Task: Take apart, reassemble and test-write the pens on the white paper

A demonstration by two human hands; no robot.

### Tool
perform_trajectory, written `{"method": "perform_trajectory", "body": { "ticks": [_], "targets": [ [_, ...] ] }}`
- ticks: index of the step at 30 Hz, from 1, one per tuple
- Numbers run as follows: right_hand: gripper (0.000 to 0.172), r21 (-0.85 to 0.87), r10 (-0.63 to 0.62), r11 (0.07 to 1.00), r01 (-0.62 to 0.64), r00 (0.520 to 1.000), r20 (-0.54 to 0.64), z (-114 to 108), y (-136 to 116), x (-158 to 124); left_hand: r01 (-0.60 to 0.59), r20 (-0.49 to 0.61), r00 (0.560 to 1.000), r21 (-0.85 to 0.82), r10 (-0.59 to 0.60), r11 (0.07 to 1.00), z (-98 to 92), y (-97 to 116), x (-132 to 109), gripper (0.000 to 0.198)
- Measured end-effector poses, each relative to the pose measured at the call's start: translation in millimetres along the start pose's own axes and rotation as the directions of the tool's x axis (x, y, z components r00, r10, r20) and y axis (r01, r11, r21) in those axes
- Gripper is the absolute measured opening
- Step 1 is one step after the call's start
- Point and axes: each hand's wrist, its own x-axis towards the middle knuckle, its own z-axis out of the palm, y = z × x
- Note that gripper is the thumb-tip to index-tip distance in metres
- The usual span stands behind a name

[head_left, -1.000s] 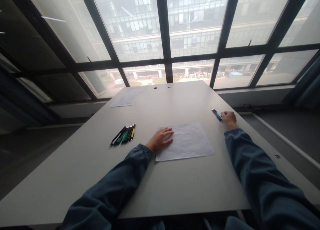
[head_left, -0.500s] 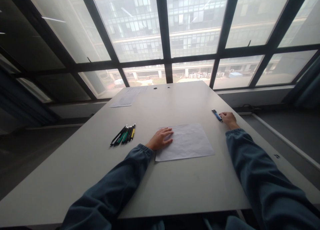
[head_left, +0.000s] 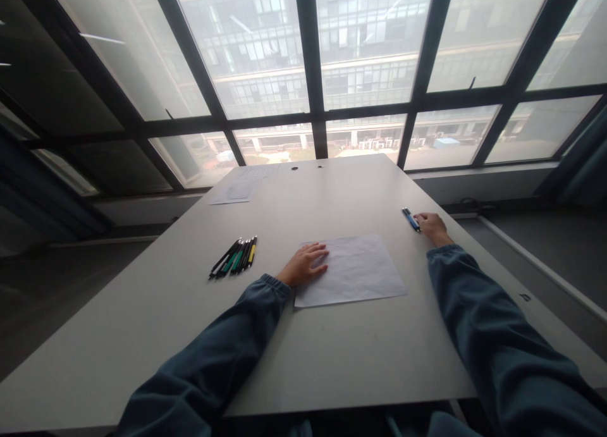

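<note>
My left hand (head_left: pixel 304 264) lies flat with its fingers spread on the left part of a white sheet of paper (head_left: pixel 363 274). At the right side of the table, my right hand (head_left: pixel 432 226) has its fingers curled and its fingertips closed at the near end of a blue pen (head_left: pixel 411 220). A second, darker pen appears to lie close alongside it; I cannot make out the two clearly. To the left of my left hand rests a bunch of several pens (head_left: pixel 233 258), black with green and yellow parts, lying side by side.
The white table (head_left: pixel 351 355) reaches up to a dark-framed window wall. Some printed sheets (head_left: pixel 233 189) lie at its far left corner. Two small dark spots, one a round hole (head_left: pixel 294 168), show near the far edge.
My right hand has shifted very slightly at the blue pen. My left hand, the paper and the bunch of pens stay where they were.
</note>
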Motion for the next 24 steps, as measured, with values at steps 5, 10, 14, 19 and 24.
{"method": "perform_trajectory", "body": {
  "ticks": [5, 10, 14, 19, 24],
  "targets": [
    [0.038, 0.021, 0.029, 0.999, -0.028, 0.999, -0.042, -2, -3, -3, 0.009, 0.011, 1.0, 0.007, -0.009, 1.0, -0.8, 1, 0, 0.049],
    [0.038, 0.013, 0.033, 0.999, -0.033, 0.997, -0.066, -2, -5, -5, 0.013, 0.014, 1.0, 0.002, -0.013, 1.0, -0.6, 1, -1, 0.05],
    [0.036, 0.001, 0.043, 0.999, -0.043, 0.997, -0.059, -2, -10, -7, 0.013, 0.014, 1.0, 0.005, -0.013, 1.0, 0.1, 0, 0, 0.05],
    [0.034, 0.02, 0.05, 0.999, -0.048, 0.989, -0.142, -3, -17, -11, 0.011, 0.016, 1.0, 0.007, -0.011, 1.0, -1.5, 3, 0, 0.049],
    [0.034, 0.054, -0.05, 0.996, 0.074, 0.931, -0.361, -5, -31, -17, 0.013, 0.013, 1.0, 0.005, -0.013, 1.0, -3.1, 5, 0, 0.049]
  ]
}}
